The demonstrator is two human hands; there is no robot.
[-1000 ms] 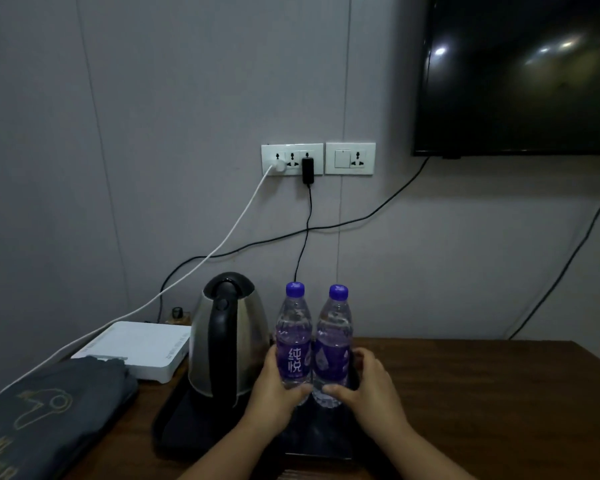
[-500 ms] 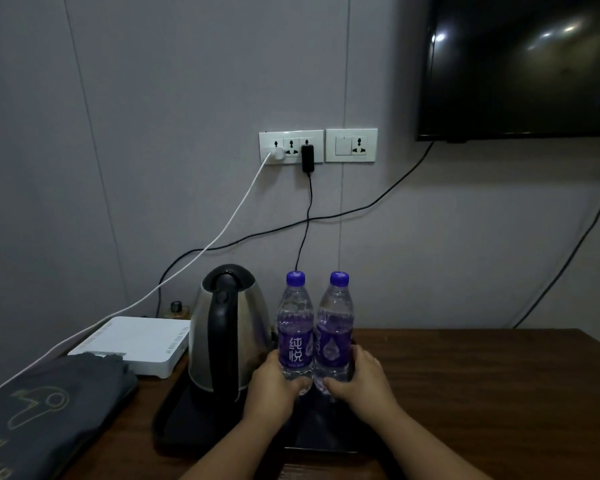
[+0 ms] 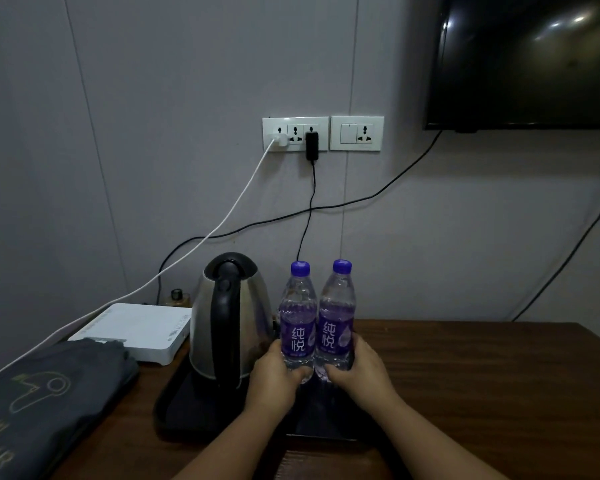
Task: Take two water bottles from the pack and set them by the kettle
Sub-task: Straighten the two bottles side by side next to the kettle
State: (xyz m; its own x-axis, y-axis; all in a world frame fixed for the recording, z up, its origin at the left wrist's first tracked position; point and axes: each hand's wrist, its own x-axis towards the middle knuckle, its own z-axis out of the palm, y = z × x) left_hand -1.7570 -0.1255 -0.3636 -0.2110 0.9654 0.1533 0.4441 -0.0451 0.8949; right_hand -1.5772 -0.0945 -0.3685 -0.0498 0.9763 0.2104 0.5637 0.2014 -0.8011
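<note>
Two clear water bottles with purple caps and purple labels stand upright side by side on a black tray (image 3: 184, 414), just right of a steel kettle (image 3: 229, 317) with a black handle. My left hand (image 3: 274, 379) grips the base of the left bottle (image 3: 298, 317). My right hand (image 3: 361, 372) wraps the base of the right bottle (image 3: 336, 317). The two bottles touch each other. The pack is not in view.
A white box (image 3: 136, 330) lies left of the kettle, with a dark folded cloth (image 3: 45, 403) in front of it. Cables hang from wall sockets (image 3: 295, 133) behind the kettle. A wall-mounted screen (image 3: 523, 60) is at upper right. The brown wooden table (image 3: 482, 386) stretches right.
Both bottles, held in my hands, have shifted slightly back on the tray and now stand straighter, closer to the kettle. The view has tilted up a little.
</note>
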